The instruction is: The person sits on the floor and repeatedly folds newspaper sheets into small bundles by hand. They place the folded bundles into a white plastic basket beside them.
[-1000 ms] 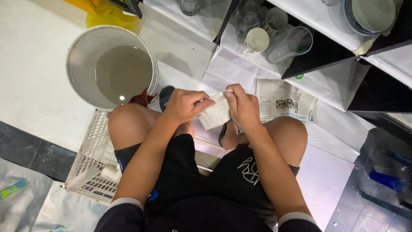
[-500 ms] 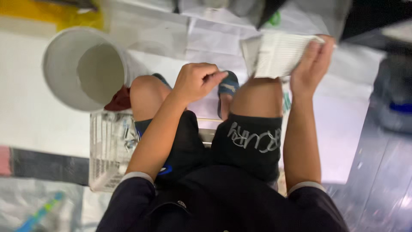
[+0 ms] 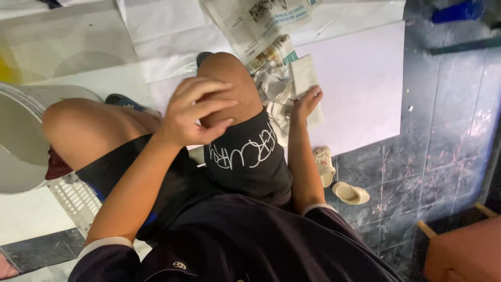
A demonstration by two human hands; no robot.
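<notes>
**Reaching down to the paper on the floor**

Dark grey floor tiles (image 3: 417,156) are running along my right side, and a pale sheet (image 3: 360,78) is covering the ground in front of me, with newspaper (image 3: 261,18) spreading over it near the top. I am sitting low with my knees up. My right hand (image 3: 307,102) is reaching down past my right knee, fingertips pressing on a folded piece of paper (image 3: 305,78) that is lying on the pale sheet just beside a crumpled wad of newspaper (image 3: 271,86); I cannot tell whether those fingers are pinching the paper or only resting on it. My left hand (image 3: 195,112) is hovering over my right knee, fingers loosely curled and holding nothing. A grey bucket (image 3: 18,141) is standing at my left, and two pale slippers (image 3: 336,180) are lying on the tiles beside my right arm.
</notes>
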